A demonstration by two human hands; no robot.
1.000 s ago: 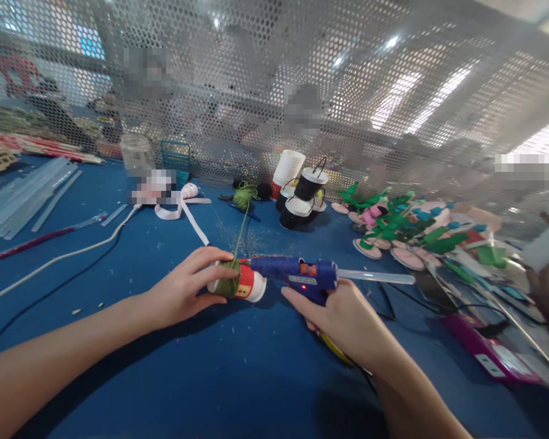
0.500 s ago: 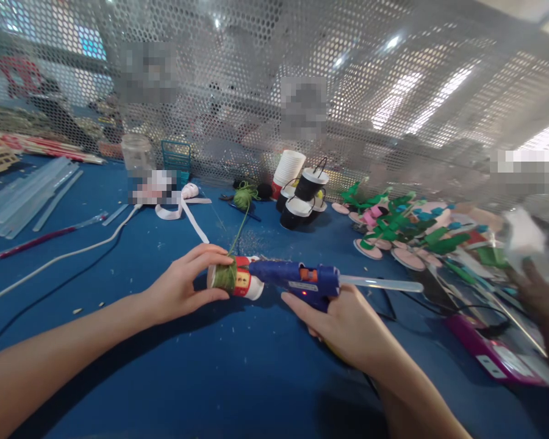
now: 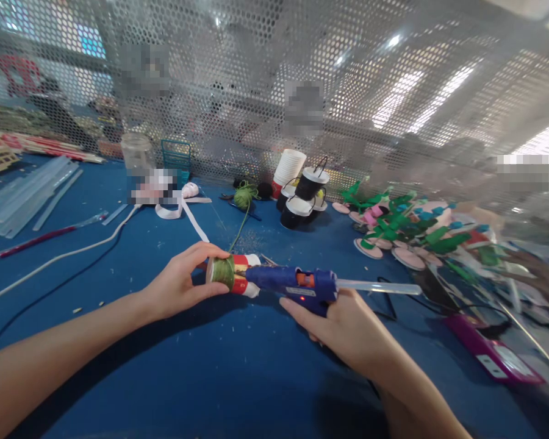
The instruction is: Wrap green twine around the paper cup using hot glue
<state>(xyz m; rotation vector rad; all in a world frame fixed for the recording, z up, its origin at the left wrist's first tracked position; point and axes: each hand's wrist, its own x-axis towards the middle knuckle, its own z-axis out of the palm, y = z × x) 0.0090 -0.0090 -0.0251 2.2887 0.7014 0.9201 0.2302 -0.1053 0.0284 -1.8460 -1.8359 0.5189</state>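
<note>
My left hand [image 3: 179, 281] grips a small paper cup [image 3: 232, 274] lying on its side, red and white, partly wound with green yarn. A green strand runs from the cup up to a yarn ball [image 3: 243, 197] further back. My right hand [image 3: 338, 320] holds a blue hot glue gun [image 3: 297, 283] with a clear glue stick sticking out of its back. The gun's nozzle touches the cup's side at the edge of the yarn. A red light glows on the gun.
The blue table [image 3: 238, 366] carries clear glue sticks [image 3: 22, 198] at far left, a white ribbon [image 3: 183, 210], black-and-white cups [image 3: 302, 195], green and pink foam pieces [image 3: 402, 228] and a magenta box [image 3: 489, 356]. A perforated metal screen [image 3: 274, 91] stands behind. Another person's hand [image 3: 542, 286] is at far right.
The cup has turned and lifted slightly in my left hand, showing more wound yarn. The glue gun's nozzle dropped lower against it. The other person's hand at right moved down.
</note>
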